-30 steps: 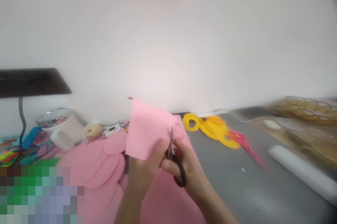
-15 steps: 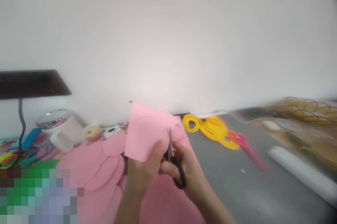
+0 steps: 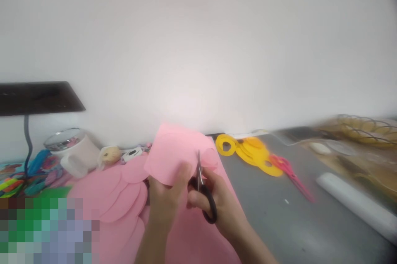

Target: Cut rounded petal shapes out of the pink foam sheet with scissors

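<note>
A pink sheet of paper is pinched in my left hand, with the thumb lying on top and the other fingers hidden beneath. My right hand is closed round the black-handled scissors, whose blades point upward at the sheet's right edge. A narrow curled strip of pink paper hangs just right of the blades. Under both hands lies a larger pink sheet. Several pink paper discs overlap in a pile to the left of my left hand.
Yellow paper rings and pink-handled scissors lie on the grey table. At right is a white roll beside a wire basket. A white mug, colourful yarn and a dark screen are at left.
The pink sheet in my left hand has turned clockwise, its far corner shifting right. The scissors have moved slightly left, and the curled strip stands farther out from the sheet.
</note>
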Demonstrator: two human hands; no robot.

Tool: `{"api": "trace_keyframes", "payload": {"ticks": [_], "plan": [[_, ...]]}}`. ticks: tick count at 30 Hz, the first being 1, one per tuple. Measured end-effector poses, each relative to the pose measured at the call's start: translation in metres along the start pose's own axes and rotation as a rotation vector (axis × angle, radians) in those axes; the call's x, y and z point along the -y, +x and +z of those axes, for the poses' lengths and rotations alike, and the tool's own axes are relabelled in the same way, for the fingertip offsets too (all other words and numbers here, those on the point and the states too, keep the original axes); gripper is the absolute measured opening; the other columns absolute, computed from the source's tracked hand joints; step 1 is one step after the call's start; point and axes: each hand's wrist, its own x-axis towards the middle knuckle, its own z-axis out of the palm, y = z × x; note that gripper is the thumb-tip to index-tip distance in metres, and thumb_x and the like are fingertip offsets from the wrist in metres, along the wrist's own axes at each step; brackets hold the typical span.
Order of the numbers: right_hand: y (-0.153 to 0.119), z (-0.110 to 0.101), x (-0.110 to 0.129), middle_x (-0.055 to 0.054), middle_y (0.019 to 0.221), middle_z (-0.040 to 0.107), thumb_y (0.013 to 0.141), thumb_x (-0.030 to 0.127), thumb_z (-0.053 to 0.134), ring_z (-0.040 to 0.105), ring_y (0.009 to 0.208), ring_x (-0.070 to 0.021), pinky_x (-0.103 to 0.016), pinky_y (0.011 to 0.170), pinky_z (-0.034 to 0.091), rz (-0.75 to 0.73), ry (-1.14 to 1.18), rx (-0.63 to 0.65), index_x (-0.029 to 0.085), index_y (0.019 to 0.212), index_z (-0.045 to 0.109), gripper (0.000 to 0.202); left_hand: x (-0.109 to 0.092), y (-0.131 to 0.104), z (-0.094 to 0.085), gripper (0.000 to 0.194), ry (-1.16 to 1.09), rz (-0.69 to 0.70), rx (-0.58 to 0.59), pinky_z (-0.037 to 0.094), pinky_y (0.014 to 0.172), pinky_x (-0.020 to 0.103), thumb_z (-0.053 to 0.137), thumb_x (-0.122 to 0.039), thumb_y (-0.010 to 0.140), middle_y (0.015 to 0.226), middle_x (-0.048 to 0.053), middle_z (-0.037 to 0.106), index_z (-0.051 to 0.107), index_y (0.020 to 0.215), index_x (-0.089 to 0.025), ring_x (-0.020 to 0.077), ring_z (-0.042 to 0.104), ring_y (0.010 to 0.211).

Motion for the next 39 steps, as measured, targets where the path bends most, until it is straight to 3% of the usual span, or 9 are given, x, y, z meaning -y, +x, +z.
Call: {"api": "trace_keyframes", "payload": {"ticks": [3,8,14,20,25,30,39], "plan": [[0.001,0.0,0.001,0.008,0.055,0.052,0.06,0.024,0.085,0.045,0.054,-0.0103,-0.022,0.053,0.038,-0.008,-0.001,0.016,0.017,0.086,0.053,0.042,-0.006,-0.004,0.004,0.035,0.019,-0.007,-0.026,0.052,0.079,0.04,0.076,-0.04,0.061,0.079,0.005,0.067,0.064,0.084,-0.018,0.027,0.066,0.086],[0.003,-0.002,0.002,0.009,0.057,0.047,0.056,0.026,0.088,0.036,0.053,-0.0071,-0.019,0.048,0.03,-0.058,0.032,0.007,0.018,0.075,0.05,0.043,-0.013,-0.008,0.006,0.033,-0.003,-0.065,0.04,0.053,0.077,0.039,0.073,-0.039,0.063,0.087,0.005,0.068,0.062,0.086,-0.018,0.0247,0.065,0.085],[0.001,0.0,0.002,0.01,0.056,0.045,0.056,0.026,0.088,0.035,0.052,-0.0069,-0.019,0.047,0.029,-0.057,0.019,0.0,0.019,0.072,0.048,0.044,-0.012,-0.006,0.004,0.031,-0.031,-0.02,0.068,0.053,0.074,0.037,0.074,-0.037,0.064,0.084,0.005,0.067,0.061,0.084,-0.018,0.0241,0.065,0.084],[0.001,-0.003,-0.001,0.007,0.06,0.051,0.06,0.029,0.085,0.041,0.056,-0.0094,-0.021,0.051,0.033,-0.057,-0.033,-0.004,0.018,0.079,0.053,0.039,-0.017,-0.008,0.004,0.024,0.001,-0.064,0.074,0.052,0.077,0.036,0.07,-0.037,0.065,0.076,0.004,0.066,0.054,0.062,-0.02,0.0246,0.065,0.088],[0.002,-0.003,-0.002,0.008,0.058,0.05,0.059,0.028,0.085,0.043,0.055,-0.0097,-0.023,0.054,0.038,-0.052,-0.01,0.012,0.018,0.08,0.054,0.04,-0.016,-0.007,0.004,0.024,0.002,-0.065,0.065,0.053,0.079,0.037,0.072,-0.036,0.063,0.075,0.004,0.065,0.054,0.064,-0.02,0.0266,0.064,0.092],[0.001,-0.002,-0.001,0.007,0.058,0.053,0.059,0.029,0.084,0.049,0.056,-0.0123,-0.025,0.055,0.043,-0.039,-0.011,0.014,0.019,0.082,0.054,0.039,-0.018,-0.006,0.003,0.026,-0.015,-0.073,0.06,0.052,0.075,0.037,0.072,-0.034,0.064,0.08,0.003,0.066,0.06,0.081,-0.019,0.0228,0.064,0.082],[0.001,-0.001,0.001,0.007,0.055,0.053,0.06,0.025,0.08,0.051,0.053,-0.0127,-0.027,0.054,0.048,-0.014,-0.051,-0.014,0.02,0.082,0.053,0.035,-0.005,-0.003,-0.001,0.021,-0.053,-0.089,0.095,0.054,0.054,0.035,0.073,-0.036,0.065,0.057,-0.002,0.056,0.059,0.071,-0.021,0.0187,0.059,0.055]]}}
